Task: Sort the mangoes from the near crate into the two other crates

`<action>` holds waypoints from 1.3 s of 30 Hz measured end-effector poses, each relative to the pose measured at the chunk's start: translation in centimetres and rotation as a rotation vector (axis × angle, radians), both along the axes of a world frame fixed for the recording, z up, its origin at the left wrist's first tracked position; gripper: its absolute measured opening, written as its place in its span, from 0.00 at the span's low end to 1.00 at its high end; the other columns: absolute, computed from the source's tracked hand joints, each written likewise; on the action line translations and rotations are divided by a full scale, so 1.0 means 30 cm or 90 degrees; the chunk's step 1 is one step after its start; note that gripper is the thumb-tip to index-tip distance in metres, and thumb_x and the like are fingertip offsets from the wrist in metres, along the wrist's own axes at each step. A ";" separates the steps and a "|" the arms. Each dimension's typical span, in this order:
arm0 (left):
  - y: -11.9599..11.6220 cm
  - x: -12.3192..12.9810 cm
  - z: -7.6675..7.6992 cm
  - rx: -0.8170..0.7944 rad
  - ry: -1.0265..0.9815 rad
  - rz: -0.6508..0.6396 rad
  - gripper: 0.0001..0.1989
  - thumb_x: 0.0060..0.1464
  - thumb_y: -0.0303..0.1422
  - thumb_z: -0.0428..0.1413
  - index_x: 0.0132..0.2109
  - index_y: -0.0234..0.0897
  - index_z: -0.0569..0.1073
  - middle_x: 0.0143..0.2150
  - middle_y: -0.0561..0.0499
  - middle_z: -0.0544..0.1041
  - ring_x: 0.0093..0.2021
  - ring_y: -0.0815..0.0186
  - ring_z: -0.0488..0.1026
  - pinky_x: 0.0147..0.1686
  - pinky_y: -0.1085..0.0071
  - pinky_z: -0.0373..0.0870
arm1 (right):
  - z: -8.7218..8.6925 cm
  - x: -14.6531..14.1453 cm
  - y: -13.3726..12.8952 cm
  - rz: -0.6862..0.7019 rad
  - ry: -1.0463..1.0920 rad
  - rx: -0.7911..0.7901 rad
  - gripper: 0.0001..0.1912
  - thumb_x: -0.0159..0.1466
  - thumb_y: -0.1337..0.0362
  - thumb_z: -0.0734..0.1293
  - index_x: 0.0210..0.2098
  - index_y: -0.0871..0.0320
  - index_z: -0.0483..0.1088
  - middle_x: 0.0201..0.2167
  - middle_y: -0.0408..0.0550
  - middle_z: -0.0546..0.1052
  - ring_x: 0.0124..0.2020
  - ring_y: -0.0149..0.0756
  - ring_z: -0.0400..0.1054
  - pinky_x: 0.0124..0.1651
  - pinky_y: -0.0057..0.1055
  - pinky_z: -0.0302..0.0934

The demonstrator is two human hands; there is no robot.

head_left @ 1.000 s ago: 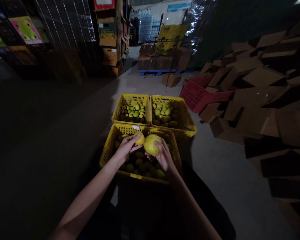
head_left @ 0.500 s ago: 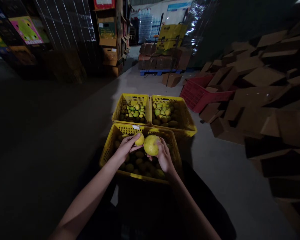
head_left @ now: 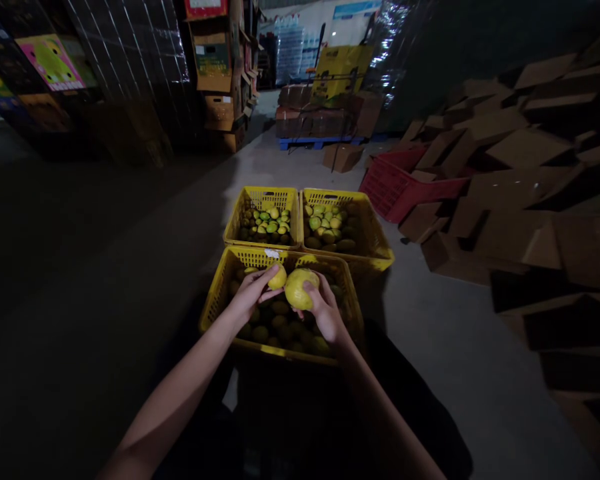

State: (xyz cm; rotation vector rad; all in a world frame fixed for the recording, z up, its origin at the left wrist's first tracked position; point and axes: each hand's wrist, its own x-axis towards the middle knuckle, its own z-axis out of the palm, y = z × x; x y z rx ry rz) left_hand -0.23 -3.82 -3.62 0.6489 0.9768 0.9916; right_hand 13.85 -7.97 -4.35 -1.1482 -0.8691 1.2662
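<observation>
Both hands are raised over the near yellow crate [head_left: 213, 297], which holds many yellow-green lemons lying in shadow. My left hand [head_left: 253, 291] is closed on a small yellow lemon [head_left: 278, 277], thumb on top and fingers beneath. Close beside it, my right hand [head_left: 327, 308] grips a larger yellow lemon [head_left: 299, 289], its thumb pressed on the skin and its fingers partly hidden behind the fruit. The two lemons are almost touching; I cannot tell whether they meet.
Behind stand a far-left yellow crate [head_left: 233, 217] and a far-right yellow crate [head_left: 375, 237], both with green and yellow lemons. To the right, a red crate [head_left: 387, 190] adjoins a heap of cardboard boxes [head_left: 510, 193]. A loaded blue pallet [head_left: 317, 143] sits farther back.
The larger lemon has shifted slightly left toward the small one, and my right thumb has moved on its skin. Both hands keep their hold.
</observation>
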 end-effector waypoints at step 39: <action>-0.008 0.005 0.007 0.253 0.108 0.038 0.23 0.35 0.29 0.67 0.43 0.36 0.75 0.41 0.50 0.77 0.41 0.66 0.73 0.45 0.72 0.68 | -0.024 0.011 -0.002 -0.217 -0.374 0.254 0.31 0.52 0.61 0.70 0.52 0.52 0.55 0.46 0.51 0.70 0.40 0.39 0.70 0.43 0.39 0.67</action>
